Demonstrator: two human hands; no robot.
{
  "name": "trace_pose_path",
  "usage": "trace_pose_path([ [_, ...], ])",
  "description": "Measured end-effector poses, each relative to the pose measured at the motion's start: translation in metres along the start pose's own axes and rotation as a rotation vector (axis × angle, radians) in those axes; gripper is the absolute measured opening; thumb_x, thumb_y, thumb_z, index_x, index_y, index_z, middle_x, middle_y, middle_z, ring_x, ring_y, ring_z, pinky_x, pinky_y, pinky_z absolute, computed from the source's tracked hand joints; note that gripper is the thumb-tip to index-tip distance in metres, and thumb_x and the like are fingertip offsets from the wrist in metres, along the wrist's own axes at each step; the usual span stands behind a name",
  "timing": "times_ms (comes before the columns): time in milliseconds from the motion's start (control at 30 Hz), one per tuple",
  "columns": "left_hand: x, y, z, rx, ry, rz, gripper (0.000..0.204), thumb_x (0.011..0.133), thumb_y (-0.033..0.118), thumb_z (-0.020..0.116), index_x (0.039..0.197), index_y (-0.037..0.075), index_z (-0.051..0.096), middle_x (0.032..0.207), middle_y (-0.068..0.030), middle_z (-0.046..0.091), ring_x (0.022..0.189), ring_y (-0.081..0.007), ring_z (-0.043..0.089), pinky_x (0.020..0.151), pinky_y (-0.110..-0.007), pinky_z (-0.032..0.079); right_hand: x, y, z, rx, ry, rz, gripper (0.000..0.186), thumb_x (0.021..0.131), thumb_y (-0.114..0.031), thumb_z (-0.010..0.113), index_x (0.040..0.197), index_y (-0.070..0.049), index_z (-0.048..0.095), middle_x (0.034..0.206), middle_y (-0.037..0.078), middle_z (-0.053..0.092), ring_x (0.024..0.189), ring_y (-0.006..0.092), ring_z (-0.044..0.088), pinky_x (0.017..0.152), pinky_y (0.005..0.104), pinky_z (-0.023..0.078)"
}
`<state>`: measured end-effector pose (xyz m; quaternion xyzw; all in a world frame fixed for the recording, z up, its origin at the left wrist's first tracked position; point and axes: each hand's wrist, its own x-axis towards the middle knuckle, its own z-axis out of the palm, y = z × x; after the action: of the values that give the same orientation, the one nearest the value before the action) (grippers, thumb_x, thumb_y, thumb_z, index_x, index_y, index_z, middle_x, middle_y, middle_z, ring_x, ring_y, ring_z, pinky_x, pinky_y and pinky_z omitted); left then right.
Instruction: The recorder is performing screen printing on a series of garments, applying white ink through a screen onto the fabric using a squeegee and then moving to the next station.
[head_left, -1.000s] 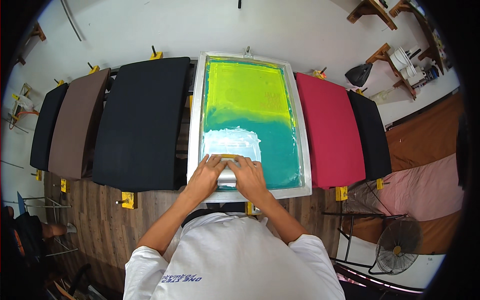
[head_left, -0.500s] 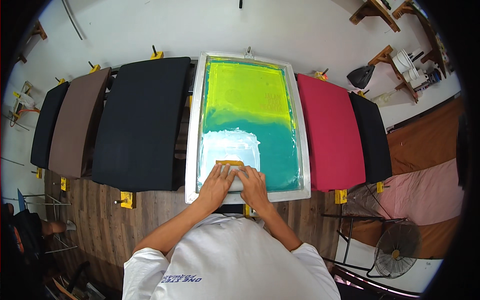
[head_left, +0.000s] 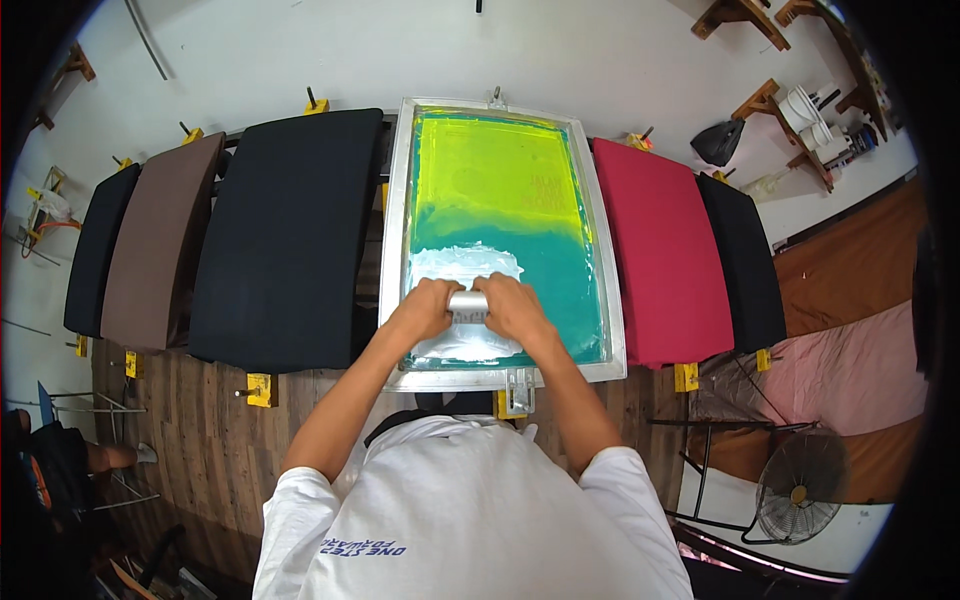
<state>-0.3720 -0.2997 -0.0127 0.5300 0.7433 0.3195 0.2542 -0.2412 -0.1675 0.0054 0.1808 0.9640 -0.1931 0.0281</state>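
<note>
My left hand and my right hand are both closed on a silver squeegee, one at each end of its handle. The squeegee rests on a screen in an aluminium frame, over white ink in the lower left part. The screen's upper part is lime yellow and the rest teal, with faint lettering at upper right. The squeegee's blade is hidden.
Padded platens covered in black, brown and red fabric flank the screen on yellow brackets. A fan stands at lower right, shelves hang at upper right, and another person's leg shows at far left.
My hands and the squeegee have moved away from my body, up the screen, since half a second ago. The yellow strip seen on the squeegee earlier is now out of sight.
</note>
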Motion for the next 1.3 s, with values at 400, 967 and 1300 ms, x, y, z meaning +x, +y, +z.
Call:
trace_pose_path([
  [400,-0.050,0.033,0.016,-0.010,0.054,0.023,0.038,0.069,-0.009,0.062,0.105,-0.001,0.070,0.085,-0.0268,0.069,0.084,-0.0411,0.069,0.080,-0.044,0.056,-0.054,-0.018,0.005,0.005,0.003,0.013,0.033,0.071,0.000,0.068,0.102,-0.010,0.067,0.096,0.015,0.064,0.093,0.0350,0.064,0.076,0.0503,0.049],
  [967,-0.039,0.037,0.034,-0.009,0.017,0.049,0.028,0.070,-0.006,0.064,0.098,-0.002,0.069,0.084,-0.0248,0.069,0.079,-0.0397,0.069,0.075,-0.045,0.056,-0.058,0.005,-0.005,0.000,-0.059,-0.019,0.034,0.071,0.002,0.067,0.103,-0.010,0.066,0.098,0.014,0.065,0.094,0.0362,0.064,0.076,0.0495,0.049],
  [1300,-0.008,0.004,0.013,0.063,-0.083,0.165,0.045,0.066,-0.012,0.062,0.109,0.000,0.069,0.102,-0.0227,0.069,0.095,-0.0392,0.067,0.087,-0.042,0.054,-0.046,-0.012,0.025,0.020,0.131,0.144,0.031,0.074,0.001,0.064,0.104,-0.007,0.062,0.099,0.018,0.061,0.095,0.0371,0.061,0.077,0.0498,0.050],
])
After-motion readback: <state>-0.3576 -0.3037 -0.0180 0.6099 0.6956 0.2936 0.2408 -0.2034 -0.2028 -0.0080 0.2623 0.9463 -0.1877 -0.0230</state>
